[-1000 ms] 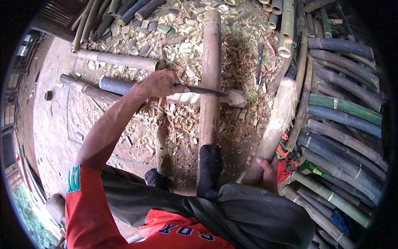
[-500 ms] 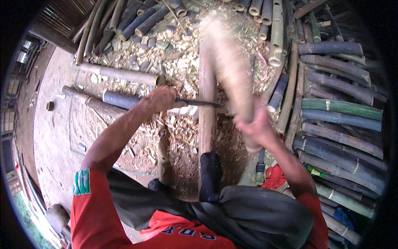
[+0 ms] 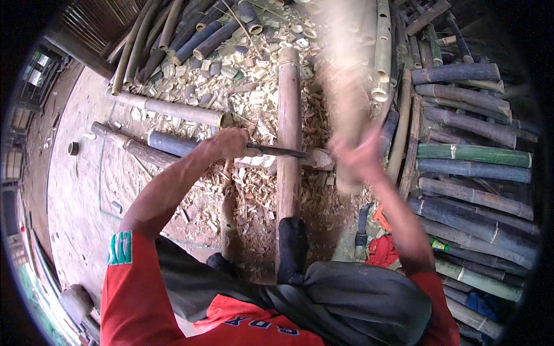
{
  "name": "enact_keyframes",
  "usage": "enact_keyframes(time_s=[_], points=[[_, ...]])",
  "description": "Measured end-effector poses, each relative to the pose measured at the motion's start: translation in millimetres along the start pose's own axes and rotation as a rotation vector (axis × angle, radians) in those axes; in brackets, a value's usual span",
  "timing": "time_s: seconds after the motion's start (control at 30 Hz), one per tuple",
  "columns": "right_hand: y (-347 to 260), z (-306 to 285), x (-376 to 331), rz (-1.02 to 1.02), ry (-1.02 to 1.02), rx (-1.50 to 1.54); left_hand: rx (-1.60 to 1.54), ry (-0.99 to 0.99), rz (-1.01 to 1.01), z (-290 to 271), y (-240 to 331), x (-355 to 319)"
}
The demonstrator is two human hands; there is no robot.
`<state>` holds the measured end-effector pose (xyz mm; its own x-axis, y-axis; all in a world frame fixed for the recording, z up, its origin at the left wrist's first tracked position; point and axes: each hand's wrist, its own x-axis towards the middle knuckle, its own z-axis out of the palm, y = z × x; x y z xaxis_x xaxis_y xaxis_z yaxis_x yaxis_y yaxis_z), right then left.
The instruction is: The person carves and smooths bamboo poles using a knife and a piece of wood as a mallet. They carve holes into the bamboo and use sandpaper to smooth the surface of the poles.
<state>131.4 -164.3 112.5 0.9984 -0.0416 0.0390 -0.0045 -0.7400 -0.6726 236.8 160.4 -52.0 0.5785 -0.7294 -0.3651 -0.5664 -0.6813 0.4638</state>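
Note:
My left hand (image 3: 232,143) is closed round the handle of a knife. Its dark blade (image 3: 277,151) points right and crosses over a long brown pole (image 3: 289,104) that runs away from me. On the right, my closed right hand (image 3: 358,153) grips a long, thick, pale club-like piece (image 3: 344,86) near its lower end. Motion smears that piece, so I cannot tell whether it is bamboo or solid wood. A black-covered foot (image 3: 292,245) rests at the pole's near end. Just right of the blade's tip lies a pale chunk of wood (image 3: 319,159).
Pale chips (image 3: 254,106) cover the ground around the pole. Curved bamboo lengths (image 3: 473,151) are stacked at right, more bamboo (image 3: 216,40) at the back. A bamboo pole (image 3: 167,109) lies at left. A brush (image 3: 362,236) and red cloth (image 3: 382,251) lie near my right knee.
The pale piece in my right hand has swung rightward, more upright and farther from the pole. My left hand and the knife stay in nearly the same place.

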Motion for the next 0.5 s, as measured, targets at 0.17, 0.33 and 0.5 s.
enact_keyframes(time_s=[0.17,0.33,0.5], points=[[-12,-26,37,0.274,-0.837,-0.328,-0.009,-0.188,-0.15,-7,12,-2],[-77,-114,68,-0.093,-0.201,0.042,-0.108,-0.228,-0.233,-10,5,-9],[0,-3,0,-0.133,0.097,0.185,-0.091,-0.244,-0.174,-18,20,1]])
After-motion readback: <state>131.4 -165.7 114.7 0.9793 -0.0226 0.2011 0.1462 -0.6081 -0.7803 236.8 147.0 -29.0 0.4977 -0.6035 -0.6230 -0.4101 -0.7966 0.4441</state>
